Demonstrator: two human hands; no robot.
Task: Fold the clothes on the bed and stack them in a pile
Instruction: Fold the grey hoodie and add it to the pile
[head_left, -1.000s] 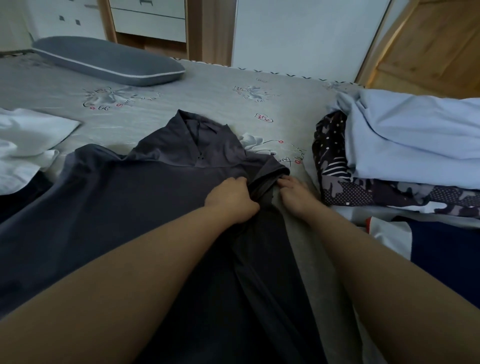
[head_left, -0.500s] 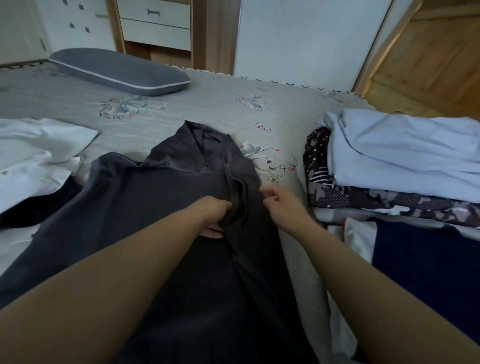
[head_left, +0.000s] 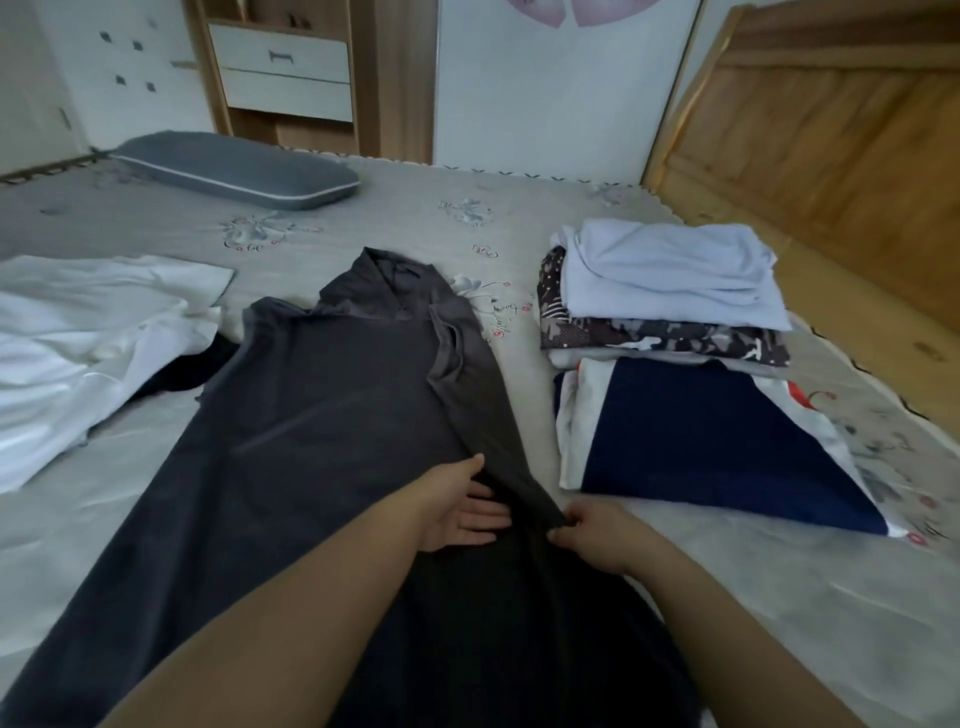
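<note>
On the bed (head_left: 363, 223), dead centre — the dark grey garment (head_left: 322, 415), collar toward 12 o'clock.
Your left hand (head_left: 460, 506) rests flat on it, fingers straight and together; your right hand (head_left: 592, 530) pinches its folded-in edge — the folded pile (head_left: 670, 332) sits at 2 o'clock.

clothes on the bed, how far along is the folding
Done: a folded pile sits at the right, with a pale blue top uppermost. In hand: the dark grey garment has its right edge folded in; the left hand presses it flat and the right hand pinches the fold. Left: the loose white clothes.
</note>
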